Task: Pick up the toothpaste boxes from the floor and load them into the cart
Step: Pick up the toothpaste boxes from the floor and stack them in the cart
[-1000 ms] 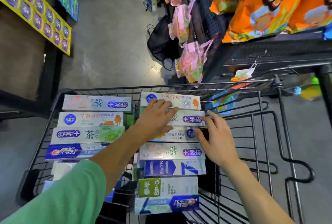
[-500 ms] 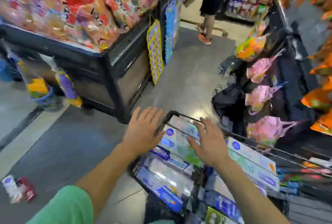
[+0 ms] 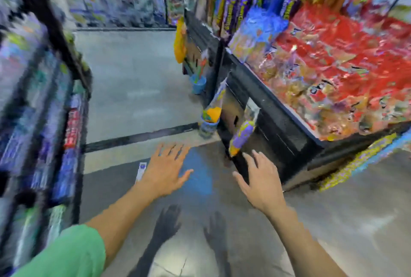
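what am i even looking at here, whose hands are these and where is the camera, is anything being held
This is one picture from a wide-angle camera worn on a person's head, looking forward and down, so the arms reaching in from below are that person's own. There is no robot here. The left hand, on the arm with the green sleeve, and the right hand are both spread open above the floor of a shop aisle, and neither holds anything. Their shadows fall on the floor below them. Just past the left hand a small white box lies on the floor, likely one of the toothpaste boxes, though the blur hides its print. To the right stands a display bin of red snack bags; to the left are blurred shelves.
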